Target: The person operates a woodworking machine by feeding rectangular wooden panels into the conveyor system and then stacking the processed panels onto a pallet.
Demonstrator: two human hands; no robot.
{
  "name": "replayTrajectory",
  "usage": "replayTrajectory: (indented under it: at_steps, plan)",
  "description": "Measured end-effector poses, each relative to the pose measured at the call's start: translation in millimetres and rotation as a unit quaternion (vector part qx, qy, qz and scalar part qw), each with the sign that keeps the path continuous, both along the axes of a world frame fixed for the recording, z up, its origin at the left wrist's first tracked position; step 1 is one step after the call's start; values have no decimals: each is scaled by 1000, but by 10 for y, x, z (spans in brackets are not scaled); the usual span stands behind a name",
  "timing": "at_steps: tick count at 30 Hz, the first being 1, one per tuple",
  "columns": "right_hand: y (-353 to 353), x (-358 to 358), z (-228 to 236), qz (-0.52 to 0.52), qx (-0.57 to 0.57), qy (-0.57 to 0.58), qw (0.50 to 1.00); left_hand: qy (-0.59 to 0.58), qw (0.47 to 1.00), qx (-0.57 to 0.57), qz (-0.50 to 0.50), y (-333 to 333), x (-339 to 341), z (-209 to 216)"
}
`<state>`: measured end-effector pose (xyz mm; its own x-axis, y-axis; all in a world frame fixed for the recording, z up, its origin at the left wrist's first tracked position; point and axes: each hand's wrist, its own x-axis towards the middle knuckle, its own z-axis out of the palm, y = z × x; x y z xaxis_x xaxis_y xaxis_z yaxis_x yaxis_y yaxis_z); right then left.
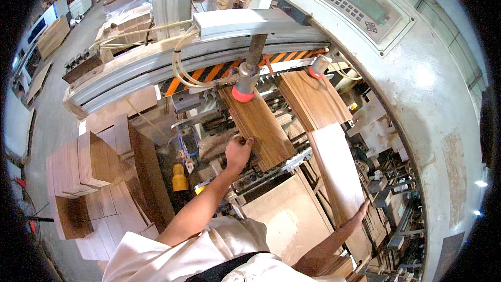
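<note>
My left hand (238, 154) is closed at the left edge of a brown wooden board (263, 133), its thumb along the edge; the undersides of the fingers are hidden. A cylindrical clamp with a red-orange foot (243, 94) rests on that board's far end. My right hand (356, 215) grips the near end of a pale, shiny wooden board (338, 164), fingers along its right edge. The far end of the pale board meets a stack of brown boards (312, 99), over which a second red-footed clamp (318, 66) stands.
A metal beam (151, 73) with air hoses crosses beyond the boards, above an orange-and-black striped strip (214, 73). Stacked wood pieces (94, 167) stand at left, near a yellow motor-like part (180, 177). A tan panel (287, 211) lies before me; a machine housing with a keypad (365, 8) curves along the right.
</note>
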<state>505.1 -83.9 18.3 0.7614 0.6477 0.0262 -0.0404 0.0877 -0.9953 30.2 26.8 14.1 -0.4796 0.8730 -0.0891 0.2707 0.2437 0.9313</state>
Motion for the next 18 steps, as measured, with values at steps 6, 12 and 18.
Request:
replayTrajectory:
  at_steps: [6,12,18]
  plan:
    - [1099,-284,114,200,48,180,962,140,987,26,-75,-244,-28,-5]
    - [1869,-590,72,197,3,201,960,143,975,-5,-168,-595,-148,410]
    - [2485,-810,-9,212,-3,157,965,82,975,-6,-205,-573,-242,267]
